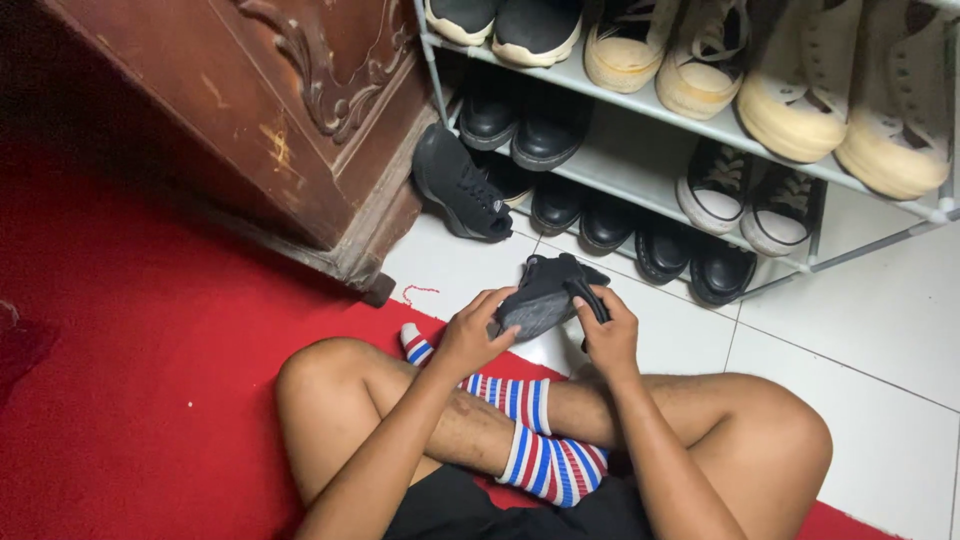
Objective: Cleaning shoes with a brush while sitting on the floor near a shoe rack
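I sit cross-legged on the floor in striped red, white and blue socks. My left hand grips the sole side of a black shoe, which is held above the tiles with its sole turned towards me. My right hand holds the same shoe at its right side, fingers closed on a black strap or lace. A second black sneaker leans on the tiles by the cabinet's corner, apart from both hands.
A white metal shoe rack stands ahead with black shoes low down and cream sneakers on the upper shelf. A carved dark wooden cabinet stands at left. Red carpet covers the left floor, white tiles the right.
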